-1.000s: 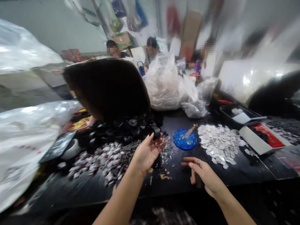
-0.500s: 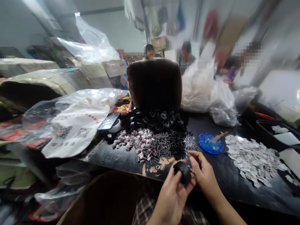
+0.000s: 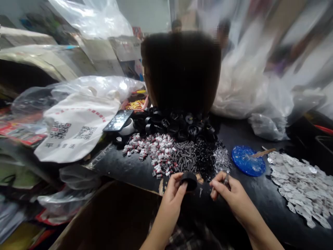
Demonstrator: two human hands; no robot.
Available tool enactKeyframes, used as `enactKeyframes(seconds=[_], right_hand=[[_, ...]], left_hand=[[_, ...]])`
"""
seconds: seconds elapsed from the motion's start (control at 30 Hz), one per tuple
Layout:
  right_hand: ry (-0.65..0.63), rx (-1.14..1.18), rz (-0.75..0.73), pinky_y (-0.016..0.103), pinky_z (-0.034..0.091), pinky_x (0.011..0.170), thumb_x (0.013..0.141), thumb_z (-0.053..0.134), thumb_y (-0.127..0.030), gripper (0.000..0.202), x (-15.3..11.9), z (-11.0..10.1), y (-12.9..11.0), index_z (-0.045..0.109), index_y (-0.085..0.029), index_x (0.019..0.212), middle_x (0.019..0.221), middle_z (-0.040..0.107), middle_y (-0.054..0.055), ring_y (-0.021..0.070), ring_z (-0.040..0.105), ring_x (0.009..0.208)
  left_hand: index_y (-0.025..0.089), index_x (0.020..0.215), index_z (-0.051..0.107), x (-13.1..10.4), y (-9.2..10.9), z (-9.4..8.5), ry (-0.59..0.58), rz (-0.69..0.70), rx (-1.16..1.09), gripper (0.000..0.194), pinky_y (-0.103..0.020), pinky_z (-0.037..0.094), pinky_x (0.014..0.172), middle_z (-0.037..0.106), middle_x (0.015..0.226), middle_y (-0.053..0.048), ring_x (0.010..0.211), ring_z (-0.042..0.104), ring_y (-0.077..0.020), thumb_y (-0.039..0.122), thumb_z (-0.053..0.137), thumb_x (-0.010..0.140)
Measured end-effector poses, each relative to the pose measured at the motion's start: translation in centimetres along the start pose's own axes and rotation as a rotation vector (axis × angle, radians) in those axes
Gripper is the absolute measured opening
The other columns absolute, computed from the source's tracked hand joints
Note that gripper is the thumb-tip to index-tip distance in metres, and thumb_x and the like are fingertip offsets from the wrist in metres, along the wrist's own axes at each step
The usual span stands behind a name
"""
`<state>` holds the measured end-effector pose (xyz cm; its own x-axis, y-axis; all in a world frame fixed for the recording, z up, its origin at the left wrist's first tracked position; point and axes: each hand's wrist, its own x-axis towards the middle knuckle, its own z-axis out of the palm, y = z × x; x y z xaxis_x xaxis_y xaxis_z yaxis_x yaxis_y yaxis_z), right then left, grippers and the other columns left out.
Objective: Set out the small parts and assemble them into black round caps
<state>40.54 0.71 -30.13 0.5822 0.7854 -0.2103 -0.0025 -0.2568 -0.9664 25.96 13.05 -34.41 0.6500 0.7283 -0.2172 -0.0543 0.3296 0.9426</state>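
My left hand [image 3: 173, 191] grips a black round plastic housing [image 3: 191, 177], thumb inside its rim, above the table's front edge. To the right, my right hand [image 3: 227, 189] is closed, with a slim metal object [image 3: 226, 180] between its fingers; its exact kind I cannot make out. A tiny metal piece [image 3: 201, 192] shows between the hands. Just beyond them are piles of white-and-red small cylinders [image 3: 162, 151], grey metal pins [image 3: 186, 155], little black parts [image 3: 204, 158] and silvery small parts [image 3: 221, 158]. More black round housings [image 3: 173, 126] are heaped behind.
A blue dish [image 3: 244, 161] with a wooden stick [image 3: 264, 152] stands right of the piles, beside many flat whitish plates [image 3: 304, 189]. At left lie a phone [image 3: 118, 121] and a white printed bag [image 3: 78, 125]. A large dark box-like shape [image 3: 182, 73] rises behind; people sit beyond.
My hands have moved apart: the left has shifted left with the black housing, its opening turned, and the right now holds a slim metal object. The view has tilted down.
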Motion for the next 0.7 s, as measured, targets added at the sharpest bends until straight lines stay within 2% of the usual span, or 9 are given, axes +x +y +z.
enactKeyframes(seconds=[0.13, 0.23, 0.3, 0.43, 0.57, 0.63, 0.7], right_hand=[[-0.058, -0.115, 0.025, 0.028, 0.042, 0.067, 0.085, 0.058, -0.059, 0.043, 0.6, 0.7, -0.6, 0.055, -0.019, 0.068, 0.065, 0.064, 0.002, 0.0154, 0.055, 0.065], [-0.098, -0.170, -0.029, 0.027, 0.042, 0.069, 0.085, 0.061, -0.053, 0.034, 0.8, 1.5, -1.2, 0.064, -0.019, 0.088, 0.075, 0.064, 0.001, 0.0161, 0.055, 0.070], [-0.147, -0.203, -0.060, 0.027, 0.042, 0.072, 0.085, 0.064, -0.046, 0.028, 0.9, 2.2, -1.4, 0.064, -0.021, 0.099, 0.085, 0.066, 0.001, 0.0169, 0.056, 0.077], [-0.222, -0.221, -0.072, 0.026, 0.040, 0.074, 0.087, 0.062, -0.043, 0.021, 1.2, 3.2, -1.2, 0.064, -0.022, 0.090, 0.084, 0.063, -0.001, 0.0166, 0.055, 0.081], [-0.233, -0.098, 0.059, 0.024, 0.039, 0.061, 0.085, 0.061, -0.051, 0.032, 1.7, 3.9, -0.7, 0.061, -0.021, 0.097, 0.077, 0.059, -0.001, 0.0135, 0.052, 0.066], [-0.238, -0.021, 0.089, 0.023, 0.038, 0.056, 0.083, 0.063, -0.054, 0.036, 1.7, 4.1, -0.6, 0.060, -0.021, 0.097, 0.075, 0.058, -0.002, 0.0113, 0.048, 0.058], [-0.246, -0.003, 0.058, 0.024, 0.041, 0.059, 0.082, 0.066, -0.054, 0.036, 1.5, 4.2, -0.8, 0.061, -0.021, 0.096, 0.078, 0.059, -0.001, 0.0114, 0.050, 0.060]], left_hand=[[0.029, 0.110, 0.062, 0.1, 0.1, -0.5, 0.011, 0.017, 0.100, 0.027, -0.028, 0.049, 0.094, 0.067, 0.112, -0.001, 0.107, 0.063, -0.0176, 0.046, 0.061, 0.089], [0.030, 0.109, 0.063, -0.5, 0.5, -0.8, -0.025, 0.047, 0.205, 0.023, -0.031, 0.047, 0.098, 0.068, 0.116, -0.003, 0.109, 0.062, -0.0203, 0.044, 0.059, 0.091], [0.031, 0.110, 0.064, -1.0, 0.8, -1.1, -0.077, 0.053, 0.267, 0.023, -0.035, 0.046, 0.101, 0.067, 0.120, -0.004, 0.112, 0.061, -0.0227, 0.043, 0.058, 0.092], [0.032, 0.117, 0.064, -1.9, 1.0, -2.0, -0.130, 0.019, 0.287, 0.028, -0.039, 0.042, 0.106, 0.065, 0.127, -0.005, 0.120, 0.058, -0.0260, 0.041, 0.059, 0.091], [0.035, 0.121, 0.062, -2.3, 0.7, -2.4, -0.047, -0.012, 0.150, 0.040, -0.036, 0.044, 0.104, 0.065, 0.127, -0.003, 0.123, 0.057, -0.0255, 0.040, 0.070, 0.083], [0.034, 0.118, 0.064, -2.3, 0.6, -2.5, 0.004, 0.011, 0.145, 0.037, -0.035, 0.047, 0.099, 0.068, 0.122, -0.004, 0.116, 0.060, -0.0258, 0.039, 0.070, 0.082], [0.034, 0.115, 0.066, -2.2, 0.5, -2.6, 0.034, 0.064, 0.221, 0.030, -0.036, 0.048, 0.097, 0.068, 0.120, -0.004, 0.111, 0.063, -0.0260, 0.038, 0.066, 0.086]])
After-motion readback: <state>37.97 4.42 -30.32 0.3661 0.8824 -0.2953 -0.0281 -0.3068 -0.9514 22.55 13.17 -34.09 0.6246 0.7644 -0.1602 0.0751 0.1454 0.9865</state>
